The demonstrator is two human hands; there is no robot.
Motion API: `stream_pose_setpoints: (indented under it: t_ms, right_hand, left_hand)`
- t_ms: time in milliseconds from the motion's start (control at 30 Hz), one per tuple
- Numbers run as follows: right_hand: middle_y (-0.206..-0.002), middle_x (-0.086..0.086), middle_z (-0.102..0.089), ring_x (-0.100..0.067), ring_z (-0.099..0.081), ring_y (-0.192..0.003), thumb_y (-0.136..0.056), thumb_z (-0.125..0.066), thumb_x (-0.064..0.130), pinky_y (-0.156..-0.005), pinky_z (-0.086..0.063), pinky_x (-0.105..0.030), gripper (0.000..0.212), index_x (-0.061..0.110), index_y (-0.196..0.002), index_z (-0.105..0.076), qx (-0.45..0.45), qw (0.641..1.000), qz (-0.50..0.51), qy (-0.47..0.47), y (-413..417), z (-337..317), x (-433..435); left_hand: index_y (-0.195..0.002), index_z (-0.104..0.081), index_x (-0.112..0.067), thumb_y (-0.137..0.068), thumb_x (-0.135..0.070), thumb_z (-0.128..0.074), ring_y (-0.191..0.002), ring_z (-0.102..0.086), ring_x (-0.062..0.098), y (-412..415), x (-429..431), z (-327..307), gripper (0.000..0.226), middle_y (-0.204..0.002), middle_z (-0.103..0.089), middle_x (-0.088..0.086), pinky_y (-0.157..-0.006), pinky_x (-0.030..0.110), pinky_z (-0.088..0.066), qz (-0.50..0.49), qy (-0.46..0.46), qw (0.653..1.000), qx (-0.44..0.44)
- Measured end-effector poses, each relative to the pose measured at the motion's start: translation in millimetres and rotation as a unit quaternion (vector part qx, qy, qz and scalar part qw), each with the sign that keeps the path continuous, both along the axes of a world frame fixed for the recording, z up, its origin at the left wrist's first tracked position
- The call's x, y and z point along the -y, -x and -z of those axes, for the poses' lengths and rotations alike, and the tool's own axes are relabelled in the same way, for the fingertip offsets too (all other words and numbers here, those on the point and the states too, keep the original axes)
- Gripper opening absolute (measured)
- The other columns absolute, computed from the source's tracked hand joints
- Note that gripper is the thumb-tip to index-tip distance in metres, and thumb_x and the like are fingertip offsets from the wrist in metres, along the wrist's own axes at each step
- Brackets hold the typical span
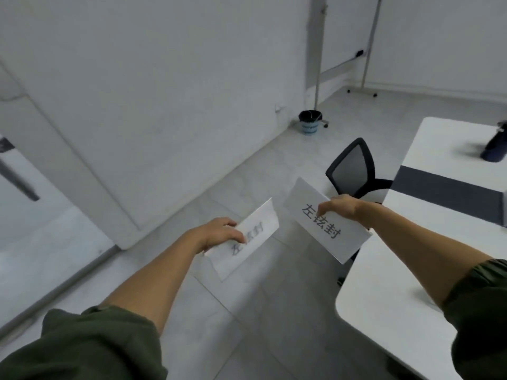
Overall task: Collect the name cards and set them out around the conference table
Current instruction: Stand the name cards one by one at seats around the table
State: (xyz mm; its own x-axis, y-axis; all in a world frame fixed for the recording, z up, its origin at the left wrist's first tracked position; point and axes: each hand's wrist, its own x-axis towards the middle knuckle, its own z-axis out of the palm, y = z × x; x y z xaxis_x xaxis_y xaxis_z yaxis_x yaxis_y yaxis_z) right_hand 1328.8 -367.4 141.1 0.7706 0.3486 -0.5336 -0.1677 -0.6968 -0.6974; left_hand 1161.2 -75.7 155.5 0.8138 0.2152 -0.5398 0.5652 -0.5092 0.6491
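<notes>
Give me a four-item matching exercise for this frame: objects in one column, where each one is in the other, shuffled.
Things
1. bin
2. chair
3. dark bottle
4. name card with sharp print

Places
A. on the table
B. at the foot of the wall
C. drawn up to the table's edge
D. gripped by the right hand

Pairs: 1-B, 2-C, 3-A, 4-D

The left sleeve [82, 346] and right sleeve [482, 311] are dark olive-green cloth, loose and wrinkled, each ending in a gathered cuff near the elbow, arms bare beyond.
</notes>
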Motion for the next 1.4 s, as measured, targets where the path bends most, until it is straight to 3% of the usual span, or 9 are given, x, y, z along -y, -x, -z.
stream_pose_setpoints:
  t_ms: [100,233,367,467,533,667,933,1167,1400]
  right_hand:
    - [-0.09,-0.016,-0.072,-0.033,-0.07,-0.075,-0.078,-0.072,0.024,-0.066,-0.058,-0.035,0.028,0.008,-0.1,-0.067,0.006,1.0,-0.025,-0.001,-2.3,-5.2,-53.8]
    - [-0.082,-0.012,-0.071,-0.026,-0.069,-0.064,-0.078,-0.072,0.023,-0.053,-0.054,-0.026,0.021,0.01,-0.094,-0.067,0.022,0.999,-0.037,0.004,-27.8,-11.1,-119.5]
    - [-0.078,-0.011,-0.071,-0.025,-0.069,-0.062,-0.077,-0.073,0.024,-0.052,-0.053,-0.026,0.017,0.013,-0.088,-0.066,0.026,0.999,-0.039,0.011,-78.6,-2.5,-174.2]
    - [-0.081,-0.012,-0.072,-0.027,-0.07,-0.066,-0.076,-0.074,0.024,-0.055,-0.055,-0.029,0.022,0.011,-0.093,-0.067,0.02,0.999,-0.034,0.006,-131.3,3.8,-214.1]
    - [-0.081,-0.013,-0.073,-0.029,-0.071,-0.066,-0.075,-0.074,0.024,-0.056,-0.057,-0.031,0.027,0.009,-0.097,-0.069,0.015,0.999,-0.03,0.005,-176.1,0.3,-244.8]
    - [-0.082,-0.014,-0.074,-0.029,-0.072,-0.066,-0.074,-0.074,0.025,-0.056,-0.057,-0.032,0.028,0.01,-0.097,-0.069,0.018,1.0,-0.02,-0.002,-248.9,-12.0,-290.3]
    - [-0.079,-0.01,-0.073,-0.025,-0.072,-0.064,-0.075,-0.074,0.026,-0.051,-0.055,-0.029,0.02,0.015,-0.09,-0.068,0.02,1.0,0.008,0.019,-395.1,-7.0,-348.0]
    - [-0.087,-0.013,-0.073,-0.028,-0.071,-0.071,-0.078,-0.073,0.025,-0.056,-0.056,-0.03,0.026,0.011,-0.098,-0.067,0.009,0.996,0.089,0.027,-542.4,12.6,-374.4]
    - [-0.089,-0.014,-0.073,-0.029,-0.071,-0.075,-0.079,-0.071,0.024,-0.067,-0.058,-0.034,0.02,0.012,-0.094,-0.067,0.018,0.983,0.181,0.033,-668.3,-0.2,-345.0]
  left_hand:
    - [-0.128,-0.054,-0.021,-0.048,-0.044,-0.076,-0.095,-0.066,0.021,10.5,-47.8,-1.8,0.085,-0.117,-0.063,0.004,-0.084,0.035,-0.055,-0.028,-0.003,1.0,-0.001]
    - [-0.118,-0.057,-0.021,-0.038,-0.048,-0.076,-0.089,-0.069,0.021,-7.4,-104.6,-0.2,0.086,-0.106,-0.068,0.002,-0.085,0.04,-0.057,-0.052,-0.002,0.999,0.011]
    - [-0.098,-0.059,-0.028,-0.041,-0.045,-0.077,-0.086,-0.07,0.022,-58.5,-152.8,5.8,0.062,-0.101,-0.069,0.002,-0.085,0.043,-0.057,-0.064,0.001,0.998,0.017]
    - [-0.096,-0.059,-0.028,-0.049,-0.041,-0.076,-0.084,-0.067,0.016,-109.2,-187.9,5.3,0.051,-0.098,-0.066,-0.003,-0.076,0.032,-0.056,-0.069,0.004,0.997,0.025]
    - [-0.109,-0.058,-0.023,-0.054,-0.041,-0.078,-0.087,-0.063,0.012,-152.2,-219.2,1.8,0.061,-0.104,-0.063,-0.002,-0.069,0.026,-0.051,-0.059,-0.003,0.998,0.025]
    - [-0.115,-0.056,-0.022,-0.069,-0.034,-0.08,-0.087,-0.057,0.007,-227.9,-270.8,-4.6,0.053,-0.113,-0.057,0.001,-0.064,0.023,-0.044,-0.06,0.0,0.997,0.051]
    - [-0.122,-0.055,-0.02,-0.068,-0.035,-0.081,-0.088,-0.059,0.011,-399.7,-341.5,10.2,0.062,-0.113,-0.058,0.003,-0.063,0.024,-0.046,-0.023,0.02,0.999,0.038]
    - [-0.126,-0.053,-0.016,-0.062,-0.038,-0.081,-0.104,-0.06,0.023,-587.8,-387.5,23.8,0.074,-0.119,-0.059,0.006,-0.088,0.035,-0.05,0.055,0.028,0.998,0.019]
    - [-0.135,-0.05,-0.012,-0.069,-0.034,-0.081,-0.112,-0.056,0.024,-795.1,-376.9,15.8,0.076,-0.13,-0.053,0.008,-0.092,0.033,-0.047,0.148,0.038,0.988,0.025]
